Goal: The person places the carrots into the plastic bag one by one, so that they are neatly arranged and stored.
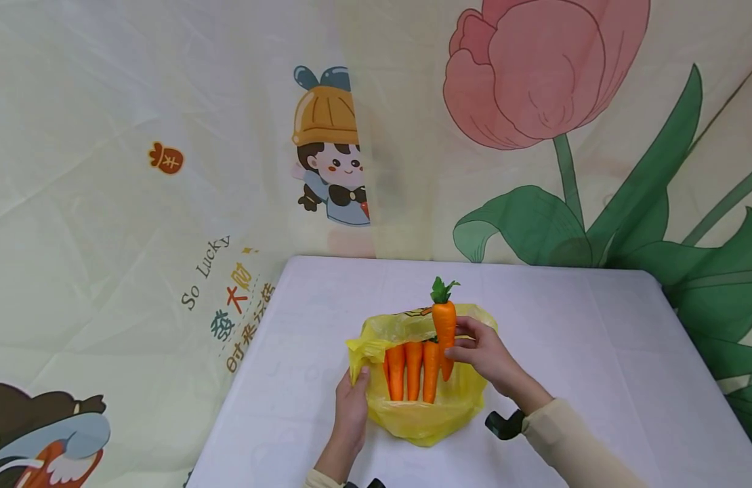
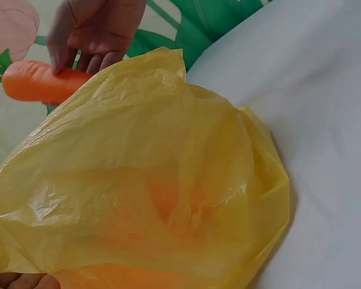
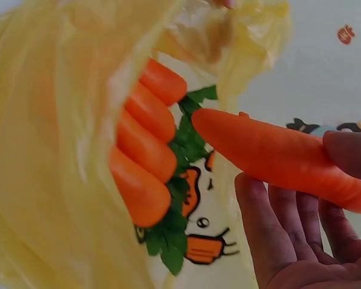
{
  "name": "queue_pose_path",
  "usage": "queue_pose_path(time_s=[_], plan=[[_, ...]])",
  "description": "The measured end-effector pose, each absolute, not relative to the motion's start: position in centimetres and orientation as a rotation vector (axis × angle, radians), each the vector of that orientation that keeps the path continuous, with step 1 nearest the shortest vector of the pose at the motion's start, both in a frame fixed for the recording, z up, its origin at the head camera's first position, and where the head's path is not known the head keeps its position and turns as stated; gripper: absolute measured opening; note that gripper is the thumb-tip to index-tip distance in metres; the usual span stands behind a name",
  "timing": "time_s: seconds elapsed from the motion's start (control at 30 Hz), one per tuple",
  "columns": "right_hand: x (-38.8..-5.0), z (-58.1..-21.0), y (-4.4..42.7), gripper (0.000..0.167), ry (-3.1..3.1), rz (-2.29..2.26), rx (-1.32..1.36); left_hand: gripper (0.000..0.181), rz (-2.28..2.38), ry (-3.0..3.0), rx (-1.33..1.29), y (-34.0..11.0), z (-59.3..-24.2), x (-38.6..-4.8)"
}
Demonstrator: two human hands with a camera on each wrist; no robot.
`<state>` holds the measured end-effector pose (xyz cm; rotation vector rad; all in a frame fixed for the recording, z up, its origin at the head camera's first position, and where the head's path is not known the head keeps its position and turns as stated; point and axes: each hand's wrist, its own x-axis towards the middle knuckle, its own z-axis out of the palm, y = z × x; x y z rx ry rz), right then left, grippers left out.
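Observation:
My right hand (image 1: 482,352) pinches an orange carrot (image 1: 444,332) with a green leafy top between thumb and fingers. The carrot stands nearly upright in the head view, leaves up, at the right side of the mouth of a yellow plastic bag (image 1: 427,427). Inside the bag, several more carrots (image 3: 138,141) lie side by side, their green leaves (image 3: 189,138) against its printed inner side. My left hand (image 1: 351,410) grips the bag's left edge; in the left wrist view only its fingertips (image 2: 24,281) show, and the yellow film covers most of the carrots.
The bag lies on a white-covered table (image 1: 278,379). Behind it hangs a pale cloth backdrop (image 1: 230,102) printed with a pink flower, green leaves and cartoon figures. A black wrist device (image 1: 504,425) sits by the right sleeve (image 1: 571,434).

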<state>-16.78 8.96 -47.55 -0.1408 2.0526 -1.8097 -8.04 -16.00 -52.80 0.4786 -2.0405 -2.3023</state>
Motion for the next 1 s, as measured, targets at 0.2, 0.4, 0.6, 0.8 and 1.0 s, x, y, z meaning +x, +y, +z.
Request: queue_pose_path(time_s=[0.2, 0.4, 0.6, 0.8, 1.0], plan=[[-16.2, -48.9, 7.3, 0.055, 2.043, -1.791, -0.13, 0.053, -2.315, -2.034, 0.475, -16.0, -52.7, -7.9], [-15.8, -50.2, 6.8, 0.058, 2.037, -1.702, -0.136, 0.054, -2.298, -2.051, 0.496, -16.0, -52.5, -8.0], [-15.8, -51.3, 6.9, 0.064, 2.075, -1.562, -0.202, 0.054, -2.292, -2.048, 0.498, -16.0, -52.5, -8.1], [-15.6, -51.6, 6.7, 0.065, 2.178, -1.366, -0.297, 0.054, -2.296, -2.048, 0.489, -16.0, -52.6, -8.1], [-15.3, -51.5, 6.3, 0.064, 2.31, -1.168, -0.348, 0.055, -2.299, -2.051, 0.49, -16.1, -52.8, -8.1]])
